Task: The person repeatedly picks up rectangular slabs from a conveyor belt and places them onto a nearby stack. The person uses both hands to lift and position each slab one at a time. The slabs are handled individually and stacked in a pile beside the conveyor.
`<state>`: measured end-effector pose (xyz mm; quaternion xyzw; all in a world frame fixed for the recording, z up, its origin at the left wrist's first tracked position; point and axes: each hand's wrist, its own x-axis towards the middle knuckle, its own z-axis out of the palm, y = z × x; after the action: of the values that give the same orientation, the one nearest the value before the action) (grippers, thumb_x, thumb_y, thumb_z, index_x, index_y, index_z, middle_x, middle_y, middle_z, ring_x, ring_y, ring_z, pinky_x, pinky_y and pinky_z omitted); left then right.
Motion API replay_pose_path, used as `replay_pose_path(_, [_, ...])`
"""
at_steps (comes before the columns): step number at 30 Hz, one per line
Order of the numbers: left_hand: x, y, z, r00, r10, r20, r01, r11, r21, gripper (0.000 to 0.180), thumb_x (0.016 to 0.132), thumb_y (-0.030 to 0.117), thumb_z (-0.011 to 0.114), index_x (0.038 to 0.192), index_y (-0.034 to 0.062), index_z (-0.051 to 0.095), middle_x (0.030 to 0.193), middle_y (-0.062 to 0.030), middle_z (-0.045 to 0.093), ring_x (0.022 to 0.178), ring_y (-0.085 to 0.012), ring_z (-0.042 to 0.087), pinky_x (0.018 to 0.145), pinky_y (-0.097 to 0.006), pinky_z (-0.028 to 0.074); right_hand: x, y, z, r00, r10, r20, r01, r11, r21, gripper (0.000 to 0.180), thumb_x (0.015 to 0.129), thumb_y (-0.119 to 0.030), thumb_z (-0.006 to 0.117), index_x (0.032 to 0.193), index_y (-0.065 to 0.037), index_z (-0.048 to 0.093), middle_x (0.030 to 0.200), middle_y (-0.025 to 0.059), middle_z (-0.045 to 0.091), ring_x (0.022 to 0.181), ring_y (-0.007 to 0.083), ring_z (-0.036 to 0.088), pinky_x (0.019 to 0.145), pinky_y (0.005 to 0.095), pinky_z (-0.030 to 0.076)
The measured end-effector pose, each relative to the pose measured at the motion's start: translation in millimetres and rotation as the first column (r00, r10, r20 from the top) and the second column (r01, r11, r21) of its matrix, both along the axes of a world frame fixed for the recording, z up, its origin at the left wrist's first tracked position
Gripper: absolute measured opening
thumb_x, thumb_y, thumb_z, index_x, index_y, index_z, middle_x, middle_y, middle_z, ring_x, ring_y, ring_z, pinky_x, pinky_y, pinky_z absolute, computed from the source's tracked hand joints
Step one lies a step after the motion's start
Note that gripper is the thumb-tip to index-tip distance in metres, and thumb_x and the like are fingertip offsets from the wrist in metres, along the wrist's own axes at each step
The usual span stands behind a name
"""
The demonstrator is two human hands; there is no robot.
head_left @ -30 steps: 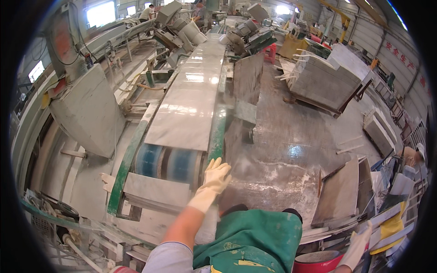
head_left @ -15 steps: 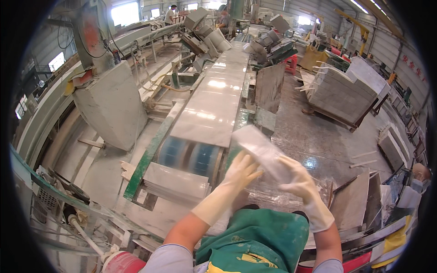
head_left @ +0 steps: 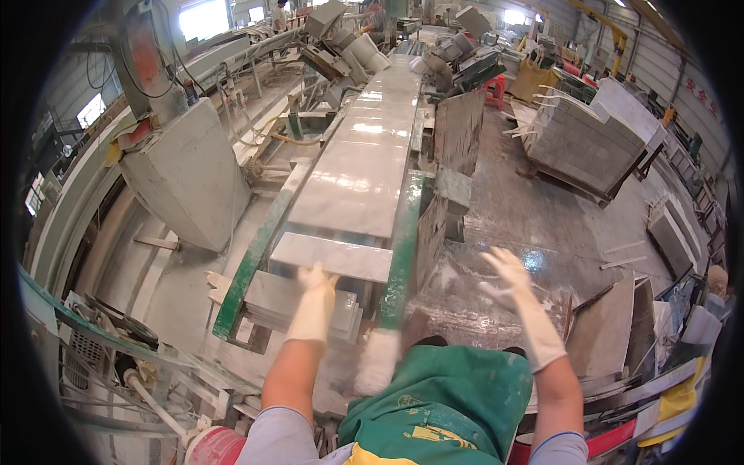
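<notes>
A pale polished stone slab [head_left: 333, 256] lies crosswise at the near end of the conveyor, between the green side rails. My left hand [head_left: 316, 294], in a cream glove, is at its near edge with the fingertips touching or almost touching it; the fingers look stretched out. My gloved right hand [head_left: 509, 280] hangs in the air right of the conveyor, fingers spread and holding nothing. Under and beside my left hand is a stack of similar slabs [head_left: 267, 293]. Farther along, a row of shiny slabs [head_left: 349, 186] covers the belt.
Green rails [head_left: 403, 267] edge the conveyor. Angled machine heads [head_left: 360, 58] flank its far end. A large block-like panel [head_left: 186, 178] stands left. On the right are a pallet of stacked slabs [head_left: 581, 143] and leaning boards [head_left: 608, 329]. A person [head_left: 280, 17] stands far back.
The slab has gone from between my hands onto the near end of the conveyor, covering the blue rollers. My left hand moved left with it; my right hand let go and stayed right.
</notes>
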<state>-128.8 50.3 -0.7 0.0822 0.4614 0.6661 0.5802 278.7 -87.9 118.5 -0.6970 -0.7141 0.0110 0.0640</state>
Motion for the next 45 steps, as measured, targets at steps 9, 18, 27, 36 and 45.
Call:
replay_pose_path(9, [4, 31, -2, 0.999, 0.043, 0.014, -0.043, 0.999, 0.010, 0.057, 0.091, -0.013, 0.040, 0.145, 0.0041, 0.031, 0.138, -0.0243, 0.046, 0.118, -0.0469, 0.059, 0.089, -0.071, 0.054, 159, -186, -13, 0.696, -0.417, -0.585, 0.603, 0.781, 0.160, 0.051, 0.089, -0.014, 0.064, 0.136, 0.004, 0.056, 0.138, 0.0169, 0.060, 0.131, 0.0268, 0.053, 0.112, 0.0366, 0.037])
replay_pose_path(18, [-2, 46, 7, 0.999, -0.024, -0.038, 0.021, 0.997, -0.074, 0.045, 0.101, -0.006, 0.034, 0.142, 0.0096, 0.026, 0.141, -0.0250, 0.044, 0.119, -0.0446, 0.060, 0.090, -0.069, 0.055, 181, -301, -31, 0.509, -0.669, -0.541, 0.820, 0.567, 0.070, 0.052, 0.093, -0.019, 0.060, 0.141, 0.000, 0.053, 0.144, 0.0181, 0.055, 0.136, 0.0275, 0.049, 0.115, 0.0363, 0.033])
replay_pose_path(27, [-15, 47, 7, 0.912, -0.213, -0.352, 0.154, 0.970, -0.188, 0.036, 0.102, 0.006, 0.049, 0.134, -0.0013, 0.034, 0.121, -0.0243, 0.058, 0.103, -0.0404, 0.068, 0.086, -0.057, 0.062, 173, -324, -56, 0.410, -0.641, -0.649, 0.845, 0.535, 0.005, 0.053, 0.094, -0.017, 0.061, 0.141, 0.004, 0.051, 0.142, 0.0212, 0.056, 0.132, 0.0291, 0.053, 0.112, 0.0373, 0.038])
replay_pose_path(36, [-43, 52, 31, 0.791, -0.473, -0.388, 0.345, 0.869, -0.356, 0.034, 0.100, 0.011, 0.057, 0.121, -0.0155, 0.050, 0.109, -0.0256, 0.062, 0.097, -0.0397, 0.069, 0.085, -0.047, 0.064, 180, -324, -71, 0.364, -0.597, -0.715, 0.838, 0.545, -0.028, 0.052, 0.095, -0.012, 0.059, 0.143, 0.005, 0.048, 0.143, 0.0215, 0.054, 0.135, 0.0291, 0.051, 0.113, 0.0370, 0.038])
replay_pose_path(45, [-50, 51, -5, 0.970, -0.195, 0.143, 0.223, 0.951, -0.215, 0.044, 0.104, 0.021, 0.048, 0.130, -0.0145, 0.045, 0.128, -0.0315, 0.058, 0.119, -0.0481, 0.058, 0.102, -0.057, 0.051, 209, -374, -64, 0.513, -0.727, -0.456, 0.847, 0.514, 0.133, 0.049, 0.089, -0.013, 0.060, 0.134, 0.006, 0.057, 0.135, 0.0237, 0.060, 0.129, 0.0334, 0.054, 0.111, 0.0394, 0.038])
